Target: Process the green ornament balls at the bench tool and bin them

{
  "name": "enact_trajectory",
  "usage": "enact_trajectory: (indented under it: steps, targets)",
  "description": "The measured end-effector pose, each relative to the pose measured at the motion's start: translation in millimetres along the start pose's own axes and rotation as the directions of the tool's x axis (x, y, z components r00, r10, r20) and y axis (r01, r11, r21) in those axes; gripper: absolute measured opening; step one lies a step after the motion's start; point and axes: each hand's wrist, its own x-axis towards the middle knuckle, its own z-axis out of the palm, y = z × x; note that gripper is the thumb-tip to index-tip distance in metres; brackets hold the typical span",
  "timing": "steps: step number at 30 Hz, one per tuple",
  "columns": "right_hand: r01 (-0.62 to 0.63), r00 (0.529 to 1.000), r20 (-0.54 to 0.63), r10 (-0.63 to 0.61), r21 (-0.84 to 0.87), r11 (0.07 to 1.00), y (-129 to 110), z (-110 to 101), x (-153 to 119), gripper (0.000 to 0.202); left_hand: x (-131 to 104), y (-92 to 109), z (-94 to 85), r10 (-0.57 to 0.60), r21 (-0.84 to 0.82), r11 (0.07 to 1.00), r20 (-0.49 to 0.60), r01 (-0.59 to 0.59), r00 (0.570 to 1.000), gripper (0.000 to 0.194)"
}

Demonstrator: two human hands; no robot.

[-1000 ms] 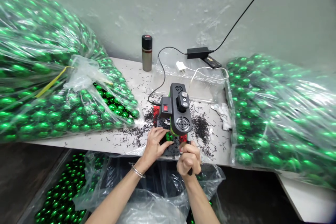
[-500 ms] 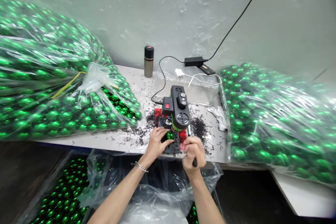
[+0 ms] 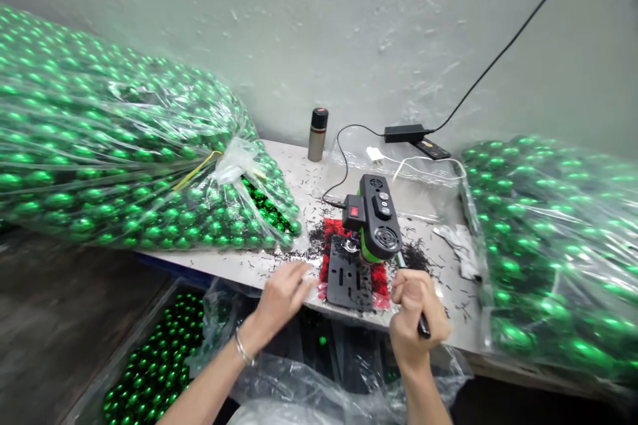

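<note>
A small black drill press (image 3: 381,216) with a green band stands on the table over a slotted black base plate (image 3: 343,282). My right hand (image 3: 419,309) is wrapped round its black-ended lever (image 3: 423,327). Left of the base plate, my left hand (image 3: 284,295) hovers near the table's front edge, fingers apart and nothing in them. Below that edge, a shiny green ball (image 3: 323,340) shows over clear plastic. Red material (image 3: 380,282) lies under the plate, with black shavings scattered around.
Large clear bags of green balls lie at left (image 3: 149,212) and right (image 3: 538,246). Behind the press are a bottle (image 3: 318,136), a power adapter (image 3: 406,133), cables and a plastic tray. A white glove-like cloth (image 3: 458,249) lies right. Below, an open bag (image 3: 154,352) holds balls.
My left hand has let go of the green ball and moved left off the base plate. A ball now shows below the table edge. The view has shifted, and my right hand still grips the lever.
</note>
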Motion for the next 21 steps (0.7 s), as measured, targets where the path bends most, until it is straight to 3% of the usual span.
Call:
enact_trajectory:
  steps: [2,4,7,11,15,17,18,19,21]
  targets:
    - [0.01,1.0,0.01,-0.01,-0.007,1.0,0,-1,0,0.034,40,-22,-3.5,-0.13,0.154,0.98,0.006,0.128,0.991,0.025]
    - [0.02,1.0,0.015,-0.02,-0.009,1.0,1,-2,0,0.034,76,-38,-2.9,-0.285,0.298,0.925,0.126,0.238,0.95,0.022]
    - [0.031,0.999,0.022,-0.031,-0.002,1.0,2,-1,0,0.034,109,-49,5.5,-0.387,0.357,0.891,0.27,0.282,0.882,0.016]
    - [0.053,0.999,0.003,-0.053,-0.003,0.999,5,1,-3,0.032,121,-53,18.3,-0.393,0.292,0.905,0.289,0.311,0.873,0.014]
    - [0.068,0.998,-0.007,-0.068,-0.005,0.998,7,2,-5,0.031,118,-58,17.7,-0.407,0.187,0.912,0.278,0.366,0.87,0.022]
    - [0.078,0.997,-0.002,-0.078,-0.002,0.997,7,2,-5,0.031,113,-59,12.5,-0.459,-0.034,0.874,0.272,0.485,0.846,0.028]
    - [0.083,0.997,-0.002,-0.083,-0.002,0.997,7,2,-5,0.031,110,-58,9.1,-0.502,-0.212,0.797,0.287,0.565,0.816,0.031]
    - [0.088,0.996,-0.005,-0.088,-0.002,0.996,7,2,-5,0.031,106,-57,5.3,-0.541,-0.404,0.664,0.322,0.63,0.777,0.035]
    - [0.093,0.996,-0.015,-0.093,-0.003,0.996,6,2,-5,0.031,96,-52,-3.0,-0.563,-0.68,0.309,0.433,0.665,0.704,0.043]
